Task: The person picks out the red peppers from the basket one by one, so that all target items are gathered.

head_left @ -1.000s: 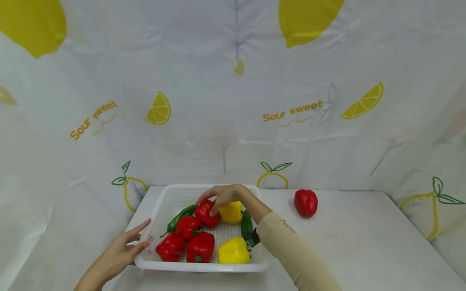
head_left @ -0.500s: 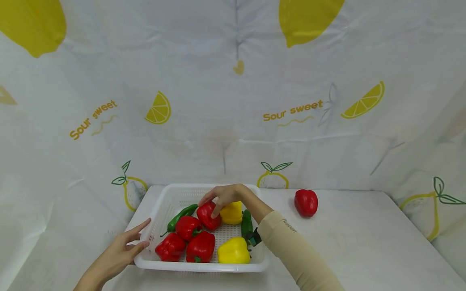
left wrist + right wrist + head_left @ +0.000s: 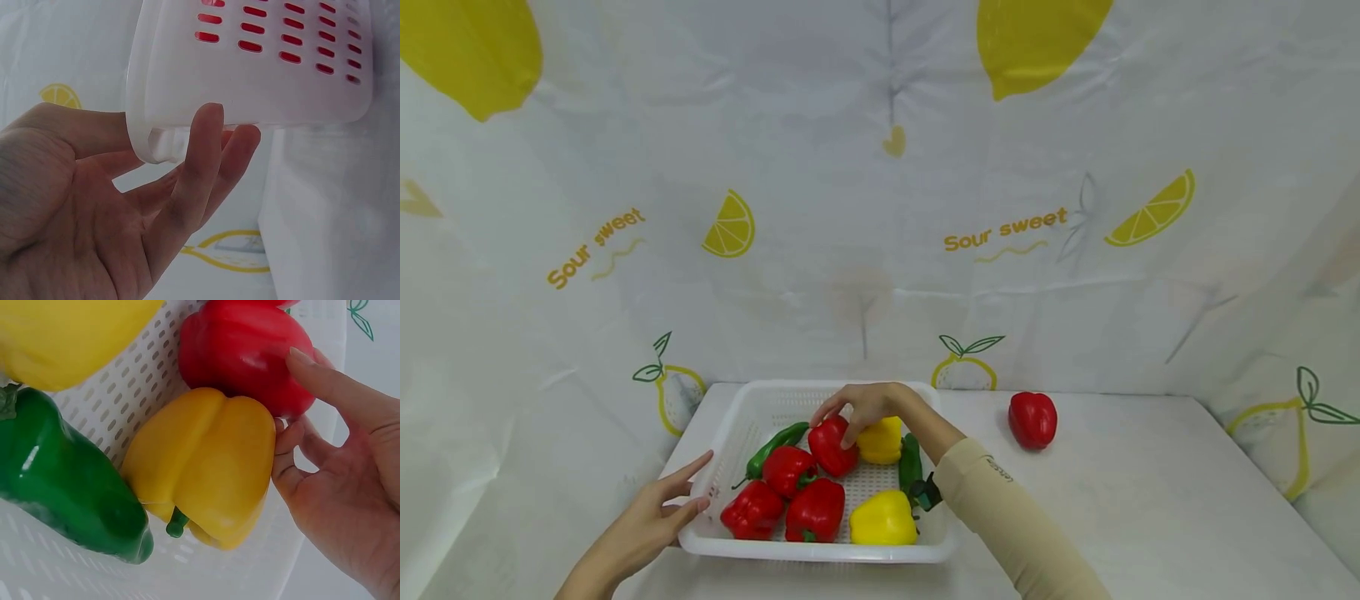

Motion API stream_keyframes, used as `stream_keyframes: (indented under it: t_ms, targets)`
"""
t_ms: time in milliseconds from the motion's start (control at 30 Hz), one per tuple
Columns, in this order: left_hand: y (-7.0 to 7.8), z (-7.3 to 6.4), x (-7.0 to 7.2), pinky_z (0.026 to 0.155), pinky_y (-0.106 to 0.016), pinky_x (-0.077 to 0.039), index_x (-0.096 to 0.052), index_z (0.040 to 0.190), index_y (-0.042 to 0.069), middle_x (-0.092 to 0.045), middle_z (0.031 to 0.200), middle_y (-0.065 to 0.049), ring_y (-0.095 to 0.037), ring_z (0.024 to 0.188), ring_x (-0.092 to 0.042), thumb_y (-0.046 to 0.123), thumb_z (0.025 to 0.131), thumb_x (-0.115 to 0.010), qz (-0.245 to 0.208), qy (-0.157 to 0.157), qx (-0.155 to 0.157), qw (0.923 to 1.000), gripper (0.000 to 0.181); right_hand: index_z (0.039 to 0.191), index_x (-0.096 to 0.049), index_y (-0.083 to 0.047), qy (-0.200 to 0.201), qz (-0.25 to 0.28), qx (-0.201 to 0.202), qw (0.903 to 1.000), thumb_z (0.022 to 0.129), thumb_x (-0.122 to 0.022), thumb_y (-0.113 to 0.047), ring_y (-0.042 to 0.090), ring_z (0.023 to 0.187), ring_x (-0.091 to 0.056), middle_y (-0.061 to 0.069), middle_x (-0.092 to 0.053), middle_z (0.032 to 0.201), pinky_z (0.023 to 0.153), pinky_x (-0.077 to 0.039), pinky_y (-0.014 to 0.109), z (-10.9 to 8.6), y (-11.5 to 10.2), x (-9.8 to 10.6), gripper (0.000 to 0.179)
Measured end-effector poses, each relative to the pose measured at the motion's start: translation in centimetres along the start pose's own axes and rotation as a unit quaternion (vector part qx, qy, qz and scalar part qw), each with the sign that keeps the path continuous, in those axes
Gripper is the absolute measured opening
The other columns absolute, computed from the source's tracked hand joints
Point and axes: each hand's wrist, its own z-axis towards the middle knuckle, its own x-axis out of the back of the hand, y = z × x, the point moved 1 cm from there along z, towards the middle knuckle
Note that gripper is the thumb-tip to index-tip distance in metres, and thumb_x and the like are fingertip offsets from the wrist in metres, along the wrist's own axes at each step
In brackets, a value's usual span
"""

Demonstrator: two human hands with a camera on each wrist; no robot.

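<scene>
"Which step in hand?"

"By the look of things, setting down or taking up a glossy, blocky red bell pepper [image 3: 831, 451] at the back middle of a white perforated plastic basket [image 3: 812, 552]. Impossible to tell whether resting or slightly raised."

"And the right hand [image 3: 862, 405]?"

"Curled round that pepper from above, thumb against one side; just beside, a squarish yellow bell pepper [image 3: 206, 465]."

"The left hand [image 3: 643, 521]?"

"Loosely bent round the near left corner of the rim, digits slightly parted, no vegetable in grasp; probably steadying the basket."

"Other contents?"

"Three more shiny red peppers [image 3: 815, 508], a plump bright-yellow pepper [image 3: 882, 518], a long thin green chilli [image 3: 775, 449] and a stouter dark-green pepper [image 3: 909, 462]. Outside, on the white tabletop [image 3: 1150, 483] to the right, a lone rounded red pepper [image 3: 1032, 421], untouched."

"So, next?"

"For placing, probably a full lowering, then fingers spread and straight up, without nudging the yellow neighbour. For removal, a firmer grasp and a lift clear of the rim. Either way, left hand firm on the corner."
</scene>
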Motion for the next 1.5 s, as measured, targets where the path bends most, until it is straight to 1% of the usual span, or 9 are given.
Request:
stream_keyframes:
  t_ms: [200, 367, 600, 867, 1033, 1133, 1233, 1333, 1500]
  targets:
    - [0.1, 0.1, 0.0, 0.067, -0.038, -0.069, -0.026, 0.17, 0.0, -0.056, 0.137, -0.043, -0.031, 0.103, -0.077, 0.02, 0.106, -0.07, 0.003, 0.004, 0.002, 1.0, 0.08, 0.138, -0.074, -0.023, 0.005, -0.035, 0.02, 0.9992, 0.092, -0.081, -0.003, 0.02, 0.123, -0.059, 0.007, -0.067, 0.136, 0.11, -0.06, 0.042, 0.3, -0.1, 0.0, 0.05]
    - [0.0, 0.1, 0.0, 0.069, -0.038, -0.069, -0.027, 0.17, 0.001, -0.055, 0.14, -0.044, -0.031, 0.106, -0.077, 0.02, 0.106, -0.07, 0.005, 0.008, 0.01, 0.9999, 0.079, 0.137, -0.074, -0.019, 0.008, -0.039, 0.023, 0.9989, 0.092, -0.082, -0.003, 0.021, 0.121, -0.06, 0.008, -0.067, 0.135, 0.107, -0.062, 0.039, 0.3, -0.4, -0.3, 0.049]
    - [-0.2, -0.2, 0.0, 0.068, -0.038, -0.069, -0.026, 0.169, -0.001, -0.054, 0.139, -0.046, -0.034, 0.107, -0.077, 0.015, 0.106, -0.069, -0.003, 0.003, -0.004, 1.0, 0.079, 0.136, -0.075, -0.014, 0.014, -0.047, 0.032, 0.9983, 0.093, -0.08, 0.002, 0.028, 0.125, -0.06, 0.013, -0.07, 0.137, 0.104, -0.064, 0.04, 0.2, -0.9, -0.8, 0.047]
    - [-0.4, -0.1, -0.1, 0.069, -0.039, -0.07, -0.027, 0.17, 0.0, -0.053, 0.141, -0.046, -0.034, 0.108, -0.077, 0.016, 0.106, -0.07, -0.005, 0.007, 0.003, 1.0, 0.079, 0.132, -0.076, -0.015, 0.019, -0.033, 0.02, 0.9991, 0.092, -0.08, 0.004, 0.025, 0.123, -0.062, 0.013, -0.072, 0.137, 0.109, -0.062, 0.045, 0.0, -1.0, -0.9, 0.045]
    - [-0.5, -0.1, -0.1, 0.068, -0.039, -0.069, -0.027, 0.17, 0.0, -0.053, 0.14, -0.046, -0.034, 0.107, -0.076, 0.015, 0.105, -0.07, -0.005, 0.007, 0.003, 1.0, 0.079, 0.133, -0.076, -0.015, 0.016, -0.033, 0.032, 0.9988, 0.093, -0.079, 0.003, 0.023, 0.123, -0.062, 0.012, -0.071, 0.137, 0.108, -0.062, 0.043, -0.1, -0.8, -1.0, 0.044]
    - [-0.4, 0.0, -0.1, 0.069, -0.039, -0.069, -0.027, 0.17, 0.001, -0.052, 0.142, -0.047, -0.034, 0.107, -0.076, 0.017, 0.105, -0.07, -0.004, 0.009, 0.009, 0.9999, 0.079, 0.134, -0.075, -0.015, 0.012, -0.021, 0.042, 0.9988, 0.093, -0.078, 0.002, 0.022, 0.121, -0.062, 0.011, -0.071, 0.137, 0.106, -0.063, 0.041, -0.2, -0.5, -0.9, 0.045]
    - [-0.3, 0.1, -0.1, 0.07, -0.04, -0.07, -0.028, 0.17, 0.002, -0.05, 0.144, -0.048, -0.034, 0.108, -0.077, 0.018, 0.105, -0.071, -0.003, 0.012, 0.015, 0.9998, 0.08, 0.135, -0.074, -0.017, 0.01, 0.007, 0.05, 0.9987, 0.091, -0.077, 0.001, 0.02, 0.119, -0.062, 0.01, -0.071, 0.136, 0.103, -0.064, 0.039, -0.3, -0.2, -0.6, 0.048]
    - [-0.2, 0.1, 0.0, 0.069, -0.039, -0.07, -0.028, 0.17, 0.001, -0.051, 0.143, -0.047, -0.034, 0.107, -0.077, 0.018, 0.105, -0.071, -0.002, 0.013, 0.013, 0.9998, 0.08, 0.137, -0.073, -0.017, 0.013, 0.035, 0.067, 0.997, 0.09, -0.077, -0.002, 0.021, 0.119, -0.063, 0.009, -0.071, 0.136, 0.099, -0.065, 0.036, -0.4, 0.0, -0.1, 0.049]
    - [-0.1, 0.1, 0.0, 0.068, -0.039, -0.069, -0.027, 0.17, 0.001, -0.054, 0.141, -0.045, -0.033, 0.107, -0.077, 0.017, 0.105, -0.071, -0.003, 0.012, 0.012, 0.9999, 0.079, 0.142, -0.07, -0.015, 0.026, 0.064, 0.099, 0.9927, 0.092, -0.074, -0.009, 0.021, 0.12, -0.063, 0.011, -0.069, 0.14, 0.101, -0.065, 0.042, -0.7, 0.2, 0.8, 0.05]
